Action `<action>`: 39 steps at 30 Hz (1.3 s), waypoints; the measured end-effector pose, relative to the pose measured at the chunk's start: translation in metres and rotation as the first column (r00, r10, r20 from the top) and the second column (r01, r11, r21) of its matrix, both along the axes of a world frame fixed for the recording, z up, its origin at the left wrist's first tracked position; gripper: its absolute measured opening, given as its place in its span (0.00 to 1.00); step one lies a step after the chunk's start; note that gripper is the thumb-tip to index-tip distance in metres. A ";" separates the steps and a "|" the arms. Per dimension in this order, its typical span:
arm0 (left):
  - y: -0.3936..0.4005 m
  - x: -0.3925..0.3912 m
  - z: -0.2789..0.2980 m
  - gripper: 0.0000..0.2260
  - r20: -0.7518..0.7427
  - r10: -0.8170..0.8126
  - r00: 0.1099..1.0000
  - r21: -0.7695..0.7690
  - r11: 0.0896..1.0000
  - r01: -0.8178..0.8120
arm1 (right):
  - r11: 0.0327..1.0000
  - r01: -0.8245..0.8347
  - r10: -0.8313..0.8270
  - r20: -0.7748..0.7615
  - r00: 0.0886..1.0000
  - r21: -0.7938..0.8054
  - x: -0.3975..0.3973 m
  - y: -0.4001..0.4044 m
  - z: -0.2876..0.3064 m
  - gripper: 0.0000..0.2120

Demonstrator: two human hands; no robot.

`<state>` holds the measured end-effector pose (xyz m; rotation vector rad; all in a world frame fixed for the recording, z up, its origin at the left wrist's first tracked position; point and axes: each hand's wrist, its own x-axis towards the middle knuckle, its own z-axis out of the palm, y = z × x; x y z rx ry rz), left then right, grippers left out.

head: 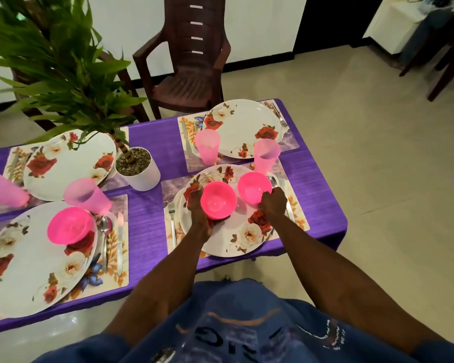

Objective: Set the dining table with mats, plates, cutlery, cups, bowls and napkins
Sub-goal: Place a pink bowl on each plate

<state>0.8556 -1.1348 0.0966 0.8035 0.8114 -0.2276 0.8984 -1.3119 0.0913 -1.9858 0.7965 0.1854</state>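
Near-right plate [228,231]: two pink bowls, left bowl [217,200] and right bowl [254,187], are crowding its far half; your hands are finding bare room only on its near half.
Beyond it: two pink cups [207,145] [266,155] are standing between this plate and the far plate [243,127], leaving you a narrow gap between them.
Centre: bare purple cloth [146,221] is giving you a lane between the near mats.
Far end of that lane: the white plant pot [138,170] is blocking it, its leaves [55,64] overhanging the far-left plate [68,163].
Right edge: a spoon [272,181] and knife [280,179] are lying just beside the plate.
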 end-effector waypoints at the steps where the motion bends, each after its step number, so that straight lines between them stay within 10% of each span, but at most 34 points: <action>1: 0.000 0.000 -0.001 0.16 0.004 0.004 1.000 -0.003 1.000 -0.004 | 1.000 0.000 0.000 0.001 1.000 0.003 0.000 0.000 0.000 0.17; 11: 0.002 -0.008 -0.004 0.20 0.062 -0.058 0.996 -0.067 0.996 0.062 | 0.995 0.008 -0.003 0.041 0.999 -0.104 -0.004 -0.004 0.008 0.22; 17: -0.002 -0.025 -0.019 0.48 0.064 -0.359 0.931 -0.300 0.883 0.362 | 0.990 0.023 -0.001 0.150 0.989 -0.140 -0.016 -0.007 0.011 0.17; 28: -0.113 -0.005 0.004 0.40 0.185 -0.606 0.774 -0.423 0.662 0.619 | 0.993 0.041 -0.011 0.257 0.966 -0.111 -0.022 -0.101 0.019 0.11; 35: -0.259 0.017 0.016 0.35 0.256 -0.522 0.814 -0.271 0.770 0.578 | 0.934 0.209 -0.282 0.238 0.930 0.289 -0.004 -0.235 0.039 0.11; 39: -0.361 0.019 0.016 0.35 0.169 -0.471 0.866 -0.173 0.850 0.497 | 0.964 0.143 -0.202 0.268 0.942 0.226 -0.016 -0.323 0.049 0.15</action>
